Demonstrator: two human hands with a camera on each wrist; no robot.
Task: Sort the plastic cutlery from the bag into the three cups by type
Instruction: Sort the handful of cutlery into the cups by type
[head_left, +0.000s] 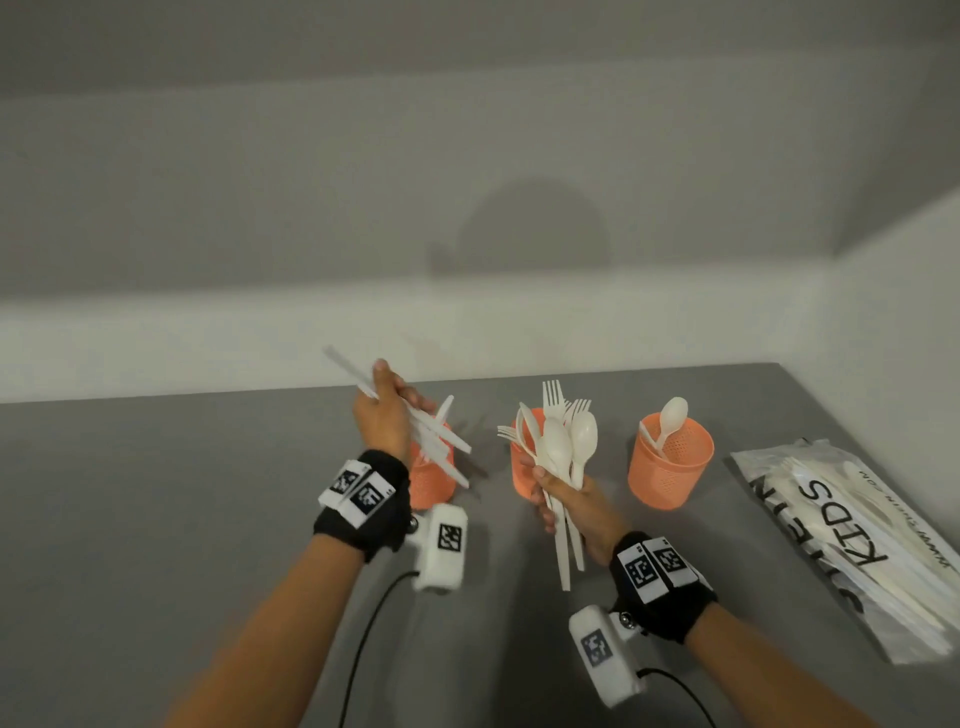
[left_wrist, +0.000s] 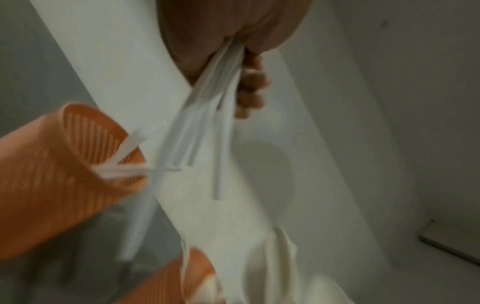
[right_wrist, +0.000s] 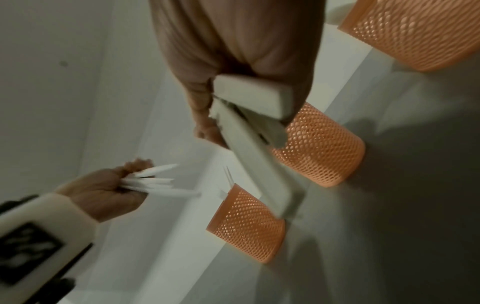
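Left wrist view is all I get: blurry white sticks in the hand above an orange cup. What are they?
Observer: The head view shows the left hand gripping several knives, by the look of them.
Operator: Other hand?
Observer: The right hand grips a mixed bunch of spoons and forks.
Operator: Bag empty?
Observer: No, the bag has cutlery inside.

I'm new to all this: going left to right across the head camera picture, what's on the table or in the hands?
Left hand gripping knives → right hand gripping spoons and forks → right cup holding a spoon → bag.
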